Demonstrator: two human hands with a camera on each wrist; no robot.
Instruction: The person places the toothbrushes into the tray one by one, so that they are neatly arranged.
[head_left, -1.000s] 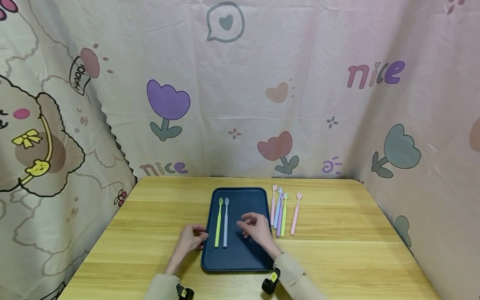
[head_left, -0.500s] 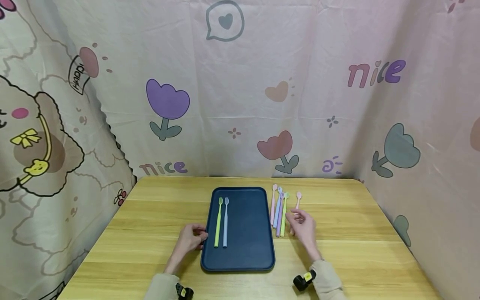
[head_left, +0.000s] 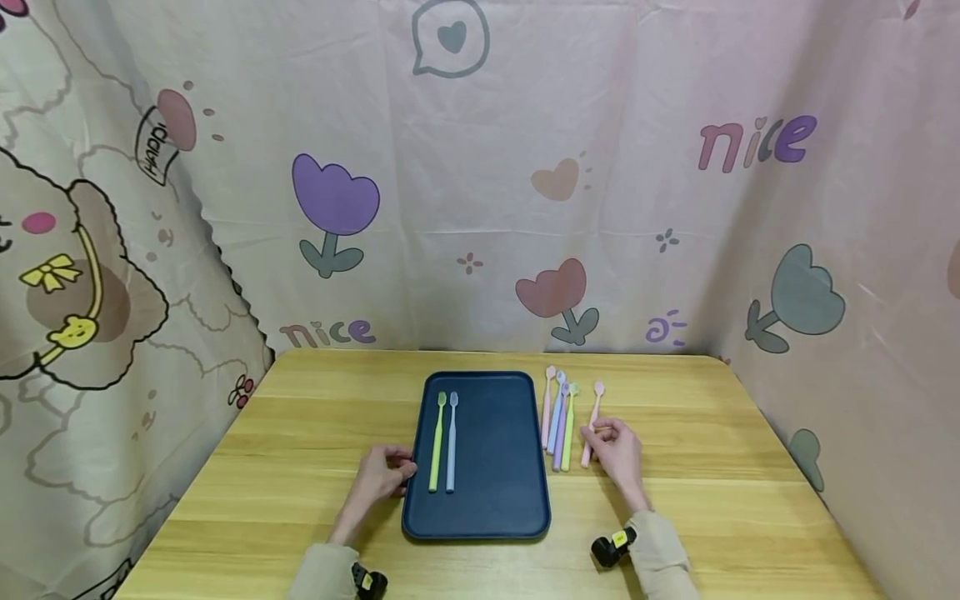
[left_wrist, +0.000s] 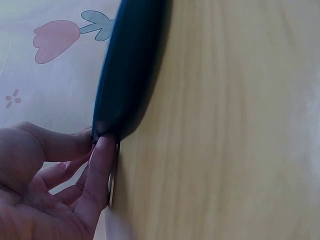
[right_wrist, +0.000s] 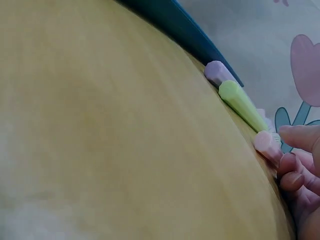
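Observation:
My left hand [head_left: 381,475] grips the left edge of a dark blue tray [head_left: 495,500], thumb at the rim and fingers against the outer wall in the left wrist view. On the tray lie a yellow-green toothbrush [head_left: 436,450] and a light blue toothbrush [head_left: 452,450], side by side with heads pointing away. Right of the tray, my right hand [head_left: 618,450] has its thumb and fingers around the handle of a pink toothbrush [head_left: 586,455], which lies on the table. Its handle end [right_wrist: 266,143] shows beside the fingertips in the right wrist view.
Between the tray and my right hand lie a second pink toothbrush [head_left: 546,417], a blue one [head_left: 554,425], a purple one [head_left: 558,450] and a green one [head_left: 567,442], close together. A printed curtain [head_left: 450,208] hangs behind the wooden table [head_left: 720,483].
My right hand has moved right from over the tray to the separate pink toothbrush and lowered its fingers around the handle. My left hand has stayed at the tray's edge.

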